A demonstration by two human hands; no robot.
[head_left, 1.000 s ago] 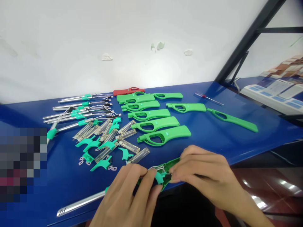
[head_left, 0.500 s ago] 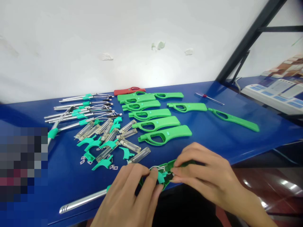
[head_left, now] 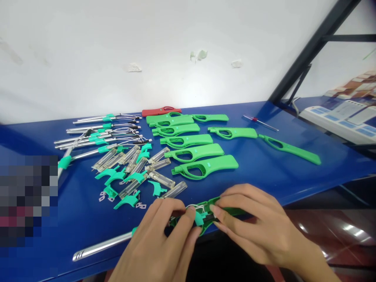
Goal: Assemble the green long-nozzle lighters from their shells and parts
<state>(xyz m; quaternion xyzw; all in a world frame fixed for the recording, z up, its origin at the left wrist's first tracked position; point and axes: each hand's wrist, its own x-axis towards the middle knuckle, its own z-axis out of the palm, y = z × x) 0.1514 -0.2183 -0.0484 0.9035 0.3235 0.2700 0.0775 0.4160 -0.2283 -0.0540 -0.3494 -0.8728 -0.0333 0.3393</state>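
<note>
At the near edge of the blue table [head_left: 293, 172] both hands work on one half-built lighter [head_left: 205, 217]: a green handle shell with a teal trigger, a white wire and a long metal tube [head_left: 101, 247] that points left. My left hand [head_left: 163, 243] pinches the shell at the trigger end. My right hand [head_left: 255, 225] grips the shell's other end, fingertips pressed on the inner parts.
Several green handle shells [head_left: 194, 152] lie in rows mid-table, with one red shell [head_left: 160, 111] behind. Clear fuel tanks and teal triggers [head_left: 135, 172] are scattered to the left. Metal tubes with wires [head_left: 100, 135] lie at far left. A screwdriver [head_left: 260, 122] rests at right.
The hands have shifted only slightly on the lighter; the right fingers slid a little along the shell. The view tilted a touch.
</note>
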